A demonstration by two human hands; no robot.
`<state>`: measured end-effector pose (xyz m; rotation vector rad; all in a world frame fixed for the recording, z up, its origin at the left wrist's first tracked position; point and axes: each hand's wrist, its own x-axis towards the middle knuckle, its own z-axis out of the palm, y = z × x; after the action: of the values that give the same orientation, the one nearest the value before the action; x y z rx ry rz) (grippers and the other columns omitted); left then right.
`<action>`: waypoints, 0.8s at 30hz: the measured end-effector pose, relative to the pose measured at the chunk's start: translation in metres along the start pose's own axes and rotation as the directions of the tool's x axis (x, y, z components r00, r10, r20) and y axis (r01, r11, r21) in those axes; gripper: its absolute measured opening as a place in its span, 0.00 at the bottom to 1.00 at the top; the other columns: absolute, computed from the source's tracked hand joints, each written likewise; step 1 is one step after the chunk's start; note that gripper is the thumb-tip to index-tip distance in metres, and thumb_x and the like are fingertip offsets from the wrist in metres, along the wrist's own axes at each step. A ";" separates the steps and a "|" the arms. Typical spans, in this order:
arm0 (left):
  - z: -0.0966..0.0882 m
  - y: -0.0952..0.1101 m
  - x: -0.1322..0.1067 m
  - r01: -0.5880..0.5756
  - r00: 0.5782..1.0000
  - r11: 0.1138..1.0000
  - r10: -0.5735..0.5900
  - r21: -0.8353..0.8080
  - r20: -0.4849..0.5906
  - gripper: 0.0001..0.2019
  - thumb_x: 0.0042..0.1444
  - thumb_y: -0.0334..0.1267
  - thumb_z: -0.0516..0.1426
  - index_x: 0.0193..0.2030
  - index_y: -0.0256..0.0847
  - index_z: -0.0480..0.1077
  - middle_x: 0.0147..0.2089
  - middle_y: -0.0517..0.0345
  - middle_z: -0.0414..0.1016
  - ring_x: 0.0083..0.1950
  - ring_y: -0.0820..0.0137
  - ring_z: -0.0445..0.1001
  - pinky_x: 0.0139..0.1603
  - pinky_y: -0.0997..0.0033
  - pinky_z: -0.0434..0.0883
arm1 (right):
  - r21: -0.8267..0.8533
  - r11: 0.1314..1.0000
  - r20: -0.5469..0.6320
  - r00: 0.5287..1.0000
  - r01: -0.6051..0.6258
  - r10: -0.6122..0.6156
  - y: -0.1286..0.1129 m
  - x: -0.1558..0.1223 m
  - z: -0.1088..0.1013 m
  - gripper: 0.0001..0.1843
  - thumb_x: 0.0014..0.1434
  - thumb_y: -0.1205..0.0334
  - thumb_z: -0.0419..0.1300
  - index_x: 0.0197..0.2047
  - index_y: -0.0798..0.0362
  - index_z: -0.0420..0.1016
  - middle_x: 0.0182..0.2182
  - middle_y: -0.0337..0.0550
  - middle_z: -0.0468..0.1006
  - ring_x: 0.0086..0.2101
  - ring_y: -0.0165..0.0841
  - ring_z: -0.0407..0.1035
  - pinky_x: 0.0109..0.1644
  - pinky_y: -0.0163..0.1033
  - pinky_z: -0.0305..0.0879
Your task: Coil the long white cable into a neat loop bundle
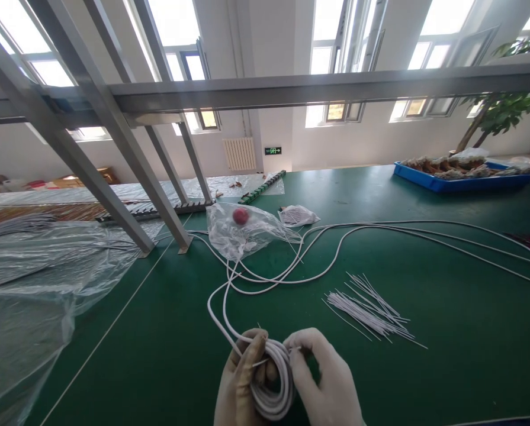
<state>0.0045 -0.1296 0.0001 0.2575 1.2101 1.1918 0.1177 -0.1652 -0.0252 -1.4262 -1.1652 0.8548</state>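
Both of your gloved hands meet low at the near edge of the green table [424, 367], closed around a coil of white cable [273, 384]. You work on a wide green mat-covered bench under grey metal frame bars [127, 160], in a bright white room with tall windows, a radiator [239, 154] on the far wall and a green exit sign [272, 151] beside it. Your left hand [240, 381] curls its fingers over the coil's left side, thumb pressed on the loops; your right hand [324, 381] cups the right side, fingertips pinching at the top of the coil. From the coil the loose cable [380, 228] runs away across the table in long curves to the right. A bundle of thin white ties [366, 307] lies just right of your hands. Farther off sit a clear plastic bag [242, 231] with something red inside, plastic sheeting [34, 284] on the left, and a blue tray [460, 177] at the far right.
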 end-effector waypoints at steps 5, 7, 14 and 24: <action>-0.016 0.010 0.006 0.148 0.989 0.980 -0.145 0.133 -0.030 0.08 0.54 0.38 0.71 0.37 0.41 0.80 0.32 0.56 0.78 0.28 0.68 0.74 0.32 0.69 0.76 | -0.380 0.917 0.066 0.992 0.122 -0.105 0.004 -0.008 0.012 0.12 0.65 0.57 0.58 0.51 0.46 0.77 0.42 0.47 0.82 0.39 0.44 0.78 0.42 0.47 0.77; -0.015 0.011 0.002 0.142 0.989 0.981 -0.136 0.132 -0.049 0.07 0.57 0.38 0.69 0.40 0.40 0.79 0.35 0.57 0.78 0.31 0.67 0.75 0.34 0.68 0.76 | -0.506 0.841 0.130 0.981 0.191 -0.145 0.006 -0.008 0.015 0.19 0.64 0.59 0.60 0.58 0.45 0.76 0.46 0.48 0.83 0.42 0.48 0.79 0.42 0.49 0.78; -0.006 0.011 -0.008 0.127 0.990 0.964 -0.108 0.234 -0.091 0.07 0.62 0.41 0.65 0.44 0.43 0.78 0.47 0.53 0.77 0.51 0.55 0.75 0.57 0.51 0.74 | -0.737 0.612 0.180 0.956 0.286 -0.230 0.030 -0.011 0.037 0.12 0.63 0.58 0.61 0.49 0.46 0.79 0.36 0.51 0.83 0.29 0.48 0.79 0.28 0.48 0.76; -0.015 0.013 -0.006 0.155 0.988 0.967 -0.149 0.202 -0.042 0.05 0.60 0.39 0.65 0.39 0.42 0.76 0.41 0.52 0.79 0.45 0.55 0.78 0.52 0.49 0.76 | -0.763 0.502 0.168 0.875 0.407 -0.455 0.050 -0.011 0.035 0.13 0.66 0.63 0.53 0.48 0.48 0.77 0.32 0.50 0.81 0.26 0.43 0.76 0.26 0.43 0.72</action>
<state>-0.0141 -0.1350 0.0062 0.2975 1.3532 0.9413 0.0924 -0.1643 -0.0818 -1.6810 -1.8864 -0.1297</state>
